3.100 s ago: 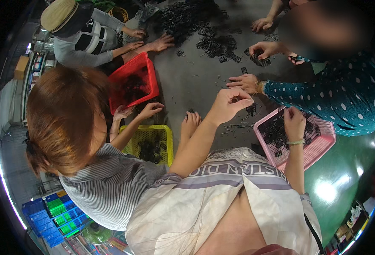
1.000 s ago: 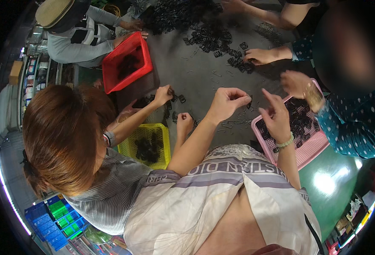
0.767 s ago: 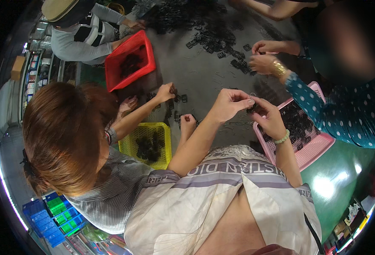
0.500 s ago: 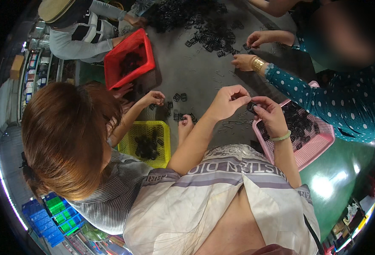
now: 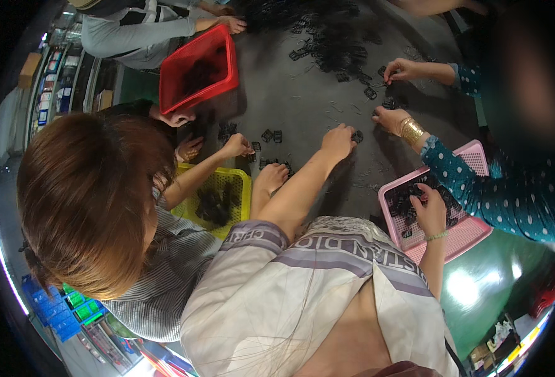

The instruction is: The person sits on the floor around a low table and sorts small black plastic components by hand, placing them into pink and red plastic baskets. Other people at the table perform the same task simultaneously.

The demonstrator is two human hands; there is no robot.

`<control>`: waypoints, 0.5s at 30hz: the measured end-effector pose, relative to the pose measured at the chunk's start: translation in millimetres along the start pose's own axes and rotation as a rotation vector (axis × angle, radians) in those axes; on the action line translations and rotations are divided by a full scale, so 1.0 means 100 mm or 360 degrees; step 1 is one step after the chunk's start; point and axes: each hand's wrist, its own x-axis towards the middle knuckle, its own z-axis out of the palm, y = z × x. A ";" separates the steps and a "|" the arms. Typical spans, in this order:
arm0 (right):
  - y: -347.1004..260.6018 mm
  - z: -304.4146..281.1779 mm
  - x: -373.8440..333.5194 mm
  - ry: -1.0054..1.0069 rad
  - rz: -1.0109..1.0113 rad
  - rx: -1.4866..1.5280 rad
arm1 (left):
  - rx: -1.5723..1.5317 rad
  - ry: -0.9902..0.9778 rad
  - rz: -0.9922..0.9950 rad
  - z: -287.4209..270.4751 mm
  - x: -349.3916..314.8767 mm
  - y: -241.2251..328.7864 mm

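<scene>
Far out over the table, my left hand (image 5: 338, 144) has its fingertips closed on a small black plastic part (image 5: 357, 136) with slots in it. My right hand (image 5: 432, 211), a pale green bracelet at the wrist, is over the pink basket (image 5: 478, 229). Its thumb and fingers are apart, and I see nothing held between them. Black slotted parts (image 5: 409, 200) lie under it inside that basket.
Black parts are heaped (image 5: 327, 38) at the table's (image 5: 277, 88) far side, with thin pieces scattered nearer. Co-workers' hands work at left and right. A yellow basket (image 5: 246, 195) and a red basket (image 5: 232, 63) stand at left.
My hands, together over the table before, have parted. The left has reached out to a black part; the right has moved down to the pink basket and opened, its black part gone.
</scene>
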 end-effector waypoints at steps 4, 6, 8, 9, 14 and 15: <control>-0.07 -0.04 0.04 -0.0002 0.0003 0.0296 | 0.0095 0.0083 -0.0025 0.29 0.19 0.04; -0.20 -0.01 0.09 0.0020 -0.0116 0.0555 | 0.0005 0.0064 -0.0035 0.32 0.22 -0.02; -0.29 0.07 0.16 -0.0043 -0.0162 0.0656 | -0.0290 -0.0085 -0.0012 0.30 0.24 -0.06; -0.34 0.10 0.21 -0.0076 -0.0186 0.0707 | -0.0542 -0.0214 0.0007 0.28 0.26 -0.10; -0.72 0.29 0.57 -0.0028 -0.0356 0.0898 | -0.1979 -0.1061 -0.0054 -0.34 0.03 0.15; -0.67 0.39 0.66 -0.0073 -0.0416 0.0946 | -0.2011 -0.1090 -0.0035 -0.40 0.00 0.15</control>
